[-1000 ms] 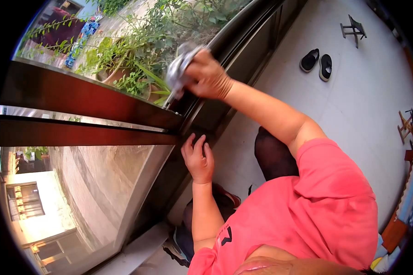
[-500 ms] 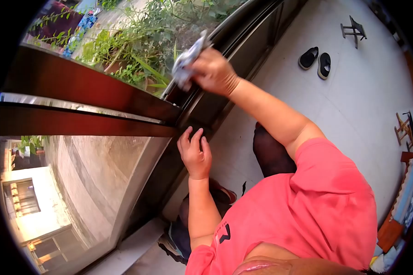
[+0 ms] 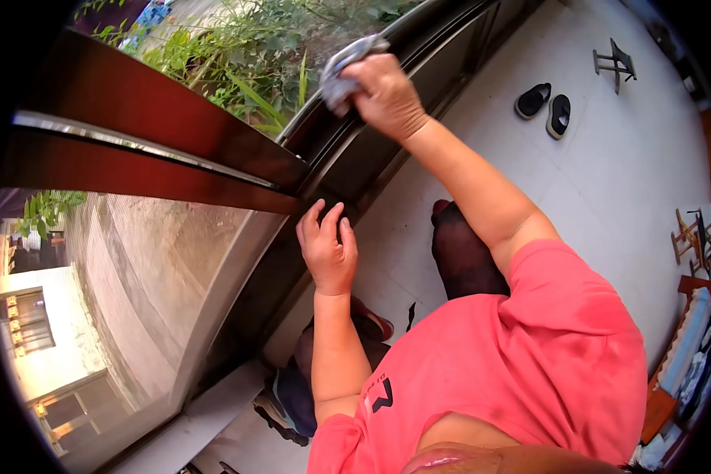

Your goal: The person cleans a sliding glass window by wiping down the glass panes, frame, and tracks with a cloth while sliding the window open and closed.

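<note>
My right hand (image 3: pixel 387 95) grips a crumpled grey-white cloth (image 3: pixel 346 73), which lies against the lower edge of the window glass by the dark frame (image 3: pixel 336 162). The fingers are wrapped round the cloth and hide part of it. Lower down, my left hand (image 3: pixel 328 249) is raised with its fingers apart and a little bent, holding nothing. Its fingertips are close to the frame beneath the reddish-brown upright bars (image 3: pixel 174 118); whether they touch it I cannot tell.
Green plants (image 3: pixel 237 71) show through the glass. On the pale floor (image 3: pixel 482 158) are a pair of black shoes (image 3: pixel 545 109) and a small folding stool (image 3: pixel 615 65). More folding stools (image 3: pixel 694 237) and a bench with folded fabric (image 3: pixel 686 340) stand at the right.
My right hand and the cloth have moved up and to the right along the window's lower edge. My left hand is slightly higher in view, and the view itself has shifted a little.
</note>
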